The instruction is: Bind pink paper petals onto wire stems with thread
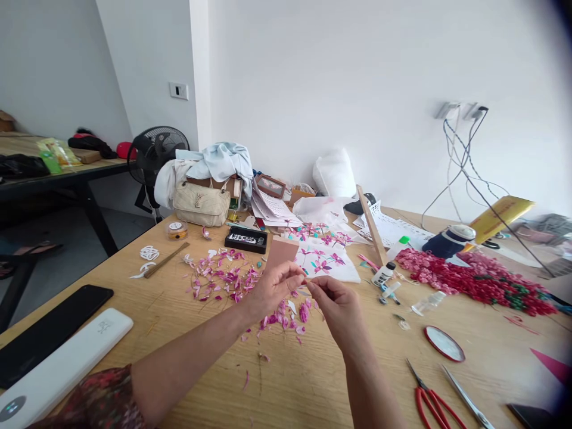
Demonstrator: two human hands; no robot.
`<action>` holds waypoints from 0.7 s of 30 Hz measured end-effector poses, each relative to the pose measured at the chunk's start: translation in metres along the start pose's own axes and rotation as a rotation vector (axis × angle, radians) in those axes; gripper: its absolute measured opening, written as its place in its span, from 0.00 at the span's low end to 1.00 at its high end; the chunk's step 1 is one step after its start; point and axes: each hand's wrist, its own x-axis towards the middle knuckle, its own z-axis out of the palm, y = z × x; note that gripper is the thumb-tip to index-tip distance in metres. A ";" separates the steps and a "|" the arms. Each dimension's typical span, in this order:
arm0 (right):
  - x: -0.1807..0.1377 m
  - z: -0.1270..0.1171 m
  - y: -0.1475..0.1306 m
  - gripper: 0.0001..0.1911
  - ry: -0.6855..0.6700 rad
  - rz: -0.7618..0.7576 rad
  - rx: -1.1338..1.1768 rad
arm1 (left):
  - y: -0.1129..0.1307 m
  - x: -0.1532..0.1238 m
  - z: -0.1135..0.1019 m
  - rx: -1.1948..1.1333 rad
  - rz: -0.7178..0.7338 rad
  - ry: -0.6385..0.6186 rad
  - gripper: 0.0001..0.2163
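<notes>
My left hand [276, 290] and my right hand [336, 307] meet over the middle of the table, thumbs and fingers pinched together. Whatever sits between the fingertips is too small to make out. Below and to the left of them lie many loose pink and purple petals [226, 279], some on thin stems. Just behind my left hand stands a pinkish-brown block [282, 250]. Beyond my hands, finished-looking pink flowers with teal leaves [320, 265] rest on a white sheet [351, 273].
To the right are red-handled scissors [428, 396], tweezers [467, 396], a round red-rimmed dish [444, 344], small bottles [383, 274] and a red-pink flower heap [487, 280]. At left lie a white power bank [84, 351], a black slab [53, 328] and brown sticks [167, 260]. A beige bag [201, 204] stands behind.
</notes>
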 end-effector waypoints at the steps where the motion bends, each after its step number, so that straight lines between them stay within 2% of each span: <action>1: 0.000 0.000 -0.001 0.11 -0.004 0.001 0.011 | -0.003 0.000 0.004 -0.061 -0.014 0.004 0.09; 6: 0.000 0.000 -0.001 0.10 0.007 -0.009 0.050 | -0.016 0.001 0.012 -0.244 -0.030 0.036 0.09; 14: 0.001 0.003 0.006 0.10 0.019 -0.002 0.071 | -0.008 -0.004 0.015 -0.314 -0.082 0.097 0.10; 21: 0.000 0.006 0.012 0.10 0.037 -0.030 0.028 | -0.010 -0.004 0.019 -0.307 -0.115 0.192 0.09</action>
